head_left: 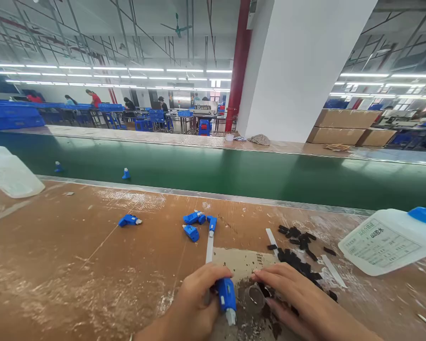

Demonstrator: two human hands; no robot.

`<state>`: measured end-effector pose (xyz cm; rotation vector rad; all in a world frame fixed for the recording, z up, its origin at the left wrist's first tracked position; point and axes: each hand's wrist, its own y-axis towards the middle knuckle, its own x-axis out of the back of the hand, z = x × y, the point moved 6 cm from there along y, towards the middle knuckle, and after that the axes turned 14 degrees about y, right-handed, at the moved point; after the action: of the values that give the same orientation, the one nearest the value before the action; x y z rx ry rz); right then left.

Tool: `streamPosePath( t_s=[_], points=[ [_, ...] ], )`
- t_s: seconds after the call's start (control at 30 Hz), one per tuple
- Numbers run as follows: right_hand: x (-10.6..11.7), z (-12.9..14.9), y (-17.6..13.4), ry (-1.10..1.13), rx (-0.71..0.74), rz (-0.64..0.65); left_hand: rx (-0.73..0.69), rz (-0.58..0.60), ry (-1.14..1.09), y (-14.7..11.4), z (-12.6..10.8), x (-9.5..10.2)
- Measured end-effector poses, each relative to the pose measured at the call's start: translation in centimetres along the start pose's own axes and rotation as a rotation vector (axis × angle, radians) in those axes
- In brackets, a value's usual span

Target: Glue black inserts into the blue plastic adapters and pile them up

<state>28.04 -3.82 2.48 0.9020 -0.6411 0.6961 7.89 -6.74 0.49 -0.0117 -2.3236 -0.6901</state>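
Observation:
My left hand [195, 303] is closed around a blue plastic part [227, 294], whose pale tip points toward me. Just to its right, my right hand [291, 293] curls over the edge of a small round clear dish [256, 297]. Something dark shows between its thumb and fingers, too hidden to name. Under both hands lies a stained piece of cardboard [239, 260] with dark smears and crumbs. Behind my right hand is a loose heap of small black strips [298, 263]. Several more blue parts [193, 218] lie on the table beyond my left hand.
White bottles with blue caps lean in at the right [383, 241] and left [12, 173]. A green conveyor belt [199, 163] crosses behind the brown table [74, 246], carrying two blue parts. White strips [333, 271] lie near the black heap. People work in the far background.

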Motion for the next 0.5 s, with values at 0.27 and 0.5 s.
streamPosePath(
  t_s=[0.27,0.5],
  points=[
    [0.0,0.9,1.0,-0.089,0.028,0.051,-0.051,-0.078,0.096,-1.3,0.5,-0.6],
    [0.7,0.9,0.1,0.135,-0.194,-0.099,-0.083,-0.048,0.11,-1.1,-0.7,-1.1]
  ],
)
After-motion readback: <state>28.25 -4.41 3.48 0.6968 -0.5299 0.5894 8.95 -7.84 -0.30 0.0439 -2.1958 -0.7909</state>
